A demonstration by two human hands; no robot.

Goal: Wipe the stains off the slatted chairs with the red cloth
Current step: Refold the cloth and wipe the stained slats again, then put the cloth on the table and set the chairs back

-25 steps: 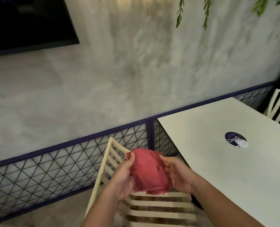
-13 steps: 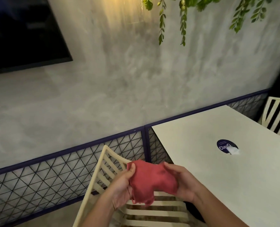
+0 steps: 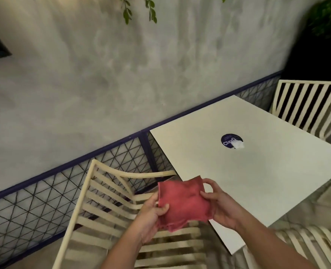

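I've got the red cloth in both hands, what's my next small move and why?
Probably lower the red cloth onto the slatted chair below: left hand and right hand both hold it folded above the slats, not yet touching them.

White table (image 3: 257, 171) — round dark sticker (image 3: 231, 141) on its top.

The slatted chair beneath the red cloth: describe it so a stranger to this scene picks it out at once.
Find the white table by the grey wall. On its left, along the mesh fence, stands a cream slatted chair. Unlike the far chair and the bottom-right chair, it sits directly under the red cloth.
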